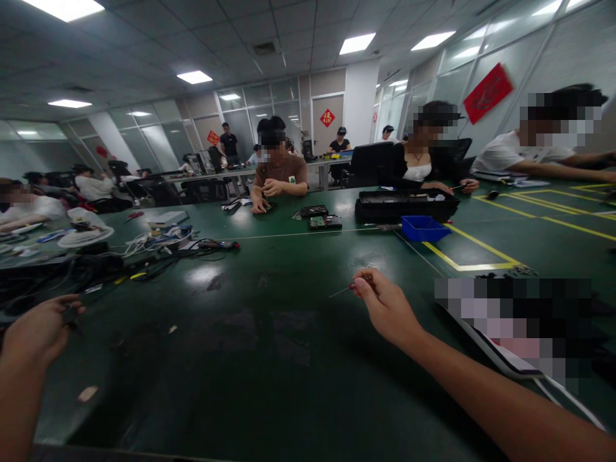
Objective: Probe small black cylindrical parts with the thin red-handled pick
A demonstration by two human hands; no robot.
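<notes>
My right hand [385, 307] reaches out over the dark green table [269, 346], its fingers closed on a thin screwdriver [347, 290] with a reddish handle, whose metal shaft points left. My left hand [41, 327] hovers at the left edge, fingers pinched on a small dark part [71, 316] that I cannot make out. The two hands are far apart, with bare table between them.
A tangle of cables and tools [144, 247] lies at the left. A blue bin [424, 227], a black tray [404, 205] and circuit boards [323, 221] sit farther back. Yellow tape lines [471, 265] mark the right side. Other people sit round the table. A blurred dark device [520, 327] lies near my right arm.
</notes>
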